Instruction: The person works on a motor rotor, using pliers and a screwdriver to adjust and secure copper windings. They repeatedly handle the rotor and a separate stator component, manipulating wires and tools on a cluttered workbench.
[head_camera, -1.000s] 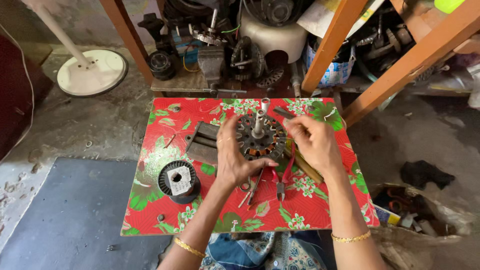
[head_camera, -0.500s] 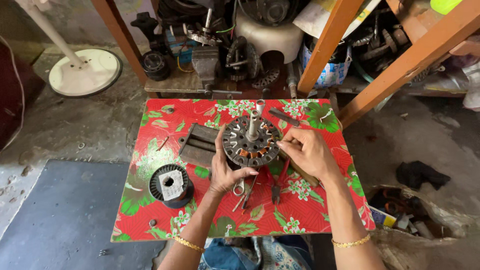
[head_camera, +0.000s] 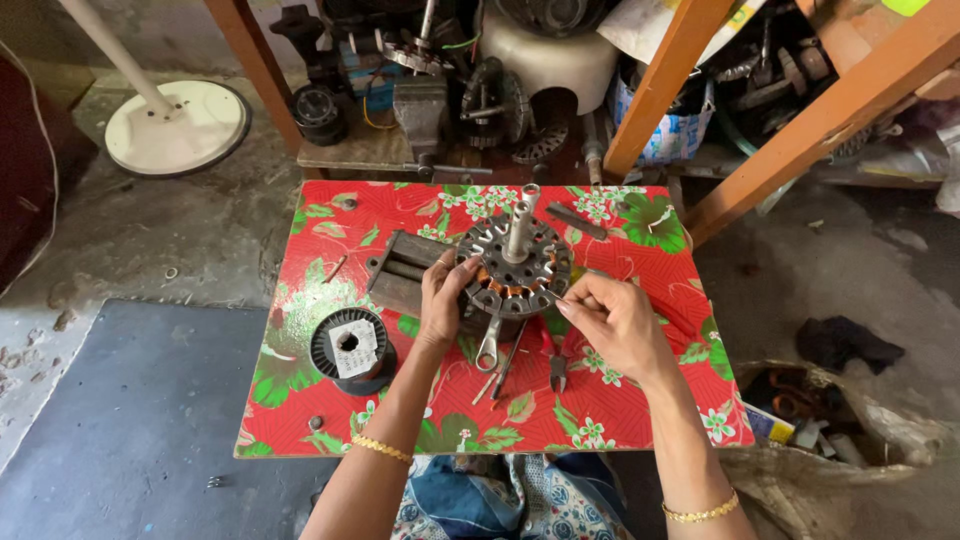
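Note:
A round metal motor stator (head_camera: 516, 265) with copper windings and an upright shaft stands on the red flowered table (head_camera: 640, 400). My left hand (head_camera: 440, 300) grips its left rim. My right hand (head_camera: 612, 318) is at its right rim, fingertips pinched together, seemingly on a thin wire that is too fine to make out. A wrench (head_camera: 489, 344), a screwdriver and pliers (head_camera: 557, 366) lie just below the stator between my hands.
A black spool of wire (head_camera: 350, 347) sits at the table's left. A dark metal block (head_camera: 400, 272) lies left of the stator. Behind the table a low shelf holds a vise (head_camera: 422, 110) and motor parts. Orange wooden posts (head_camera: 830, 110) rise at right; a fan base (head_camera: 178, 125) stands at left.
The view shifted slightly, so the table sits higher in the frame. My left hand slid to the stator's left rim and my right hand drew in to its right rim.

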